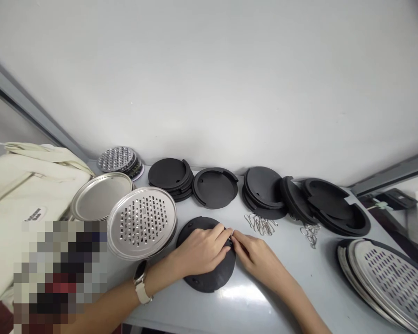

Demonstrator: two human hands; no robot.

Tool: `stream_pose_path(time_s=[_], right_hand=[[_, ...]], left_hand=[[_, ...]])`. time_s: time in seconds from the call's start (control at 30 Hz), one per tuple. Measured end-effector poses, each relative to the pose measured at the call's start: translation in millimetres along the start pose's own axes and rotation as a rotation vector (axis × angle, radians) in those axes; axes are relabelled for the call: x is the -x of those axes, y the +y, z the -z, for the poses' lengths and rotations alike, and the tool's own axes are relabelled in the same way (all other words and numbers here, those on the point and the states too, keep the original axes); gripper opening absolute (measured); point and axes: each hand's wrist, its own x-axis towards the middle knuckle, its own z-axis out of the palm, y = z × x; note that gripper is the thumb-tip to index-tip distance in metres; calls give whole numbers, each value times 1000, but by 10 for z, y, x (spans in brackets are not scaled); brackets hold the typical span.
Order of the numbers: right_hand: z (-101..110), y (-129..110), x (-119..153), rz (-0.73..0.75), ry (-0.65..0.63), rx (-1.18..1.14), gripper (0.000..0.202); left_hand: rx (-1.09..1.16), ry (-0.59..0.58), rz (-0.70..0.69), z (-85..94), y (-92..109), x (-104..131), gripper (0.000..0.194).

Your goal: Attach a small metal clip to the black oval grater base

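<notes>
A round black plastic disc (209, 278) lies on the table in front of me. Across it rests my left hand (204, 248), its fingers bent and closed on the disc's right edge. My right hand (252, 250) meets it there, thumb and index finger pinched together. A small glint of metal shows between the fingertips, but most of it is hidden. Just beyond my right hand are several thin wire clips (260, 224), and a second small heap of wire clips (310, 234) lies farther right.
Stacks of black discs (169, 174) line the wall, with more black rings (334, 204) at right. Perforated metal grater discs (142, 222) and a plain metal disc (102, 197) are at left, near a cream cloth bag (17, 195). More oval-looking grater discs (393, 278) sit at the right.
</notes>
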Motion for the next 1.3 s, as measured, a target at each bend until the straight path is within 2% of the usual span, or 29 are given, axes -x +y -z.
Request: stream_pose_path(time_s=[0.23,0.97,1.3], right_hand=[[87,-27,26,11,-16,-8,27],[55,-6,30,10,-25,-8,23],[53,-1,34,9,-23,-13,20]], left_hand=[[-8,-36,2,35,2,-11,32],[-21,-57,-10,54,3,-7,31],[-1,-37,-27,24,-22,12,38]])
